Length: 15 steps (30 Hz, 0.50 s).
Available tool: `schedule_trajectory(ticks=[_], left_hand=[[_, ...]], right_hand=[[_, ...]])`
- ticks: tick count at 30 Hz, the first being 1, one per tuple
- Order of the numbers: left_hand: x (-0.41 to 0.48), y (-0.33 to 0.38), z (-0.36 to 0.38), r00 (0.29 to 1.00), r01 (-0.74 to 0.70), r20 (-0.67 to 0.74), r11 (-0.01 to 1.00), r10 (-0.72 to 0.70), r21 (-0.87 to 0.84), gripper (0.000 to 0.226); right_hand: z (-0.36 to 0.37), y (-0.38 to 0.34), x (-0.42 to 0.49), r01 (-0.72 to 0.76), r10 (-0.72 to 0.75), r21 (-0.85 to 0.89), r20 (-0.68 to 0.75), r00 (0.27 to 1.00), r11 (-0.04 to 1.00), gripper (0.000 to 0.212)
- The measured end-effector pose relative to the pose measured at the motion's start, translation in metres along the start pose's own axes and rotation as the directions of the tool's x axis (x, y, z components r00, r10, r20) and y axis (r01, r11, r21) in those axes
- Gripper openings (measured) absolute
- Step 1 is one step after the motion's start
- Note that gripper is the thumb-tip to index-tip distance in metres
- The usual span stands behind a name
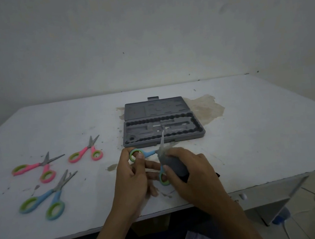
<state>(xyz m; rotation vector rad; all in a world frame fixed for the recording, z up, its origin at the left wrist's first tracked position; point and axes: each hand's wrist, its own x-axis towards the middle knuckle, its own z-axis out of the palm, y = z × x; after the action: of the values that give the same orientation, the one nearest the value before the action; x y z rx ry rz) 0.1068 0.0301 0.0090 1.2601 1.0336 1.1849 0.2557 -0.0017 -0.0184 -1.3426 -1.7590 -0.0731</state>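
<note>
Nearest the table edge, the right hand is wrapped tight round the fat grey handle of a screwdriver (tip hidden, so the bit type can't be read), angled down-left so its front end meets the pivot of the blue-green scissors. The left hand pinches those scissors: thumb & fingers clamp one green-lined ring, other fingers lie under the second handle, prob. to stop the pair turning while the pivot screw is worked. The scissors sit just above the tabletop, centre-front, opened wide, one short steel blade pointing up & away over the case edge; handles pale blue w/ lime ring liners. Off to the left, well apart, lie a matching blue pair and two pink pairs, all spread open, likely done or queued. Behind the hands the grey tool case lies open, lid flat back, within reach for bits; a worn brownish patch sits beside it.
</note>
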Motion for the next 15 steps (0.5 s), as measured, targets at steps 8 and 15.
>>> schedule_trajectory(ticks=[8,15], left_hand=[[0.0008,-0.0012,0.0016,1.0,-0.003,-0.004,1.0,0.003,0.015,0.012],[-0.0023,0.0031,0.0025,1.0,-0.011,-0.007,1.0,0.011,0.028,0.012]], right_hand=[[-0.0005,0.0074,0.0,-0.056,0.054,-0.015,-0.068,0.996,0.998,0.025],[-0.0006,0.0084,0.0001,-0.025,0.017,-0.059,-0.133,0.991,0.998,0.026]])
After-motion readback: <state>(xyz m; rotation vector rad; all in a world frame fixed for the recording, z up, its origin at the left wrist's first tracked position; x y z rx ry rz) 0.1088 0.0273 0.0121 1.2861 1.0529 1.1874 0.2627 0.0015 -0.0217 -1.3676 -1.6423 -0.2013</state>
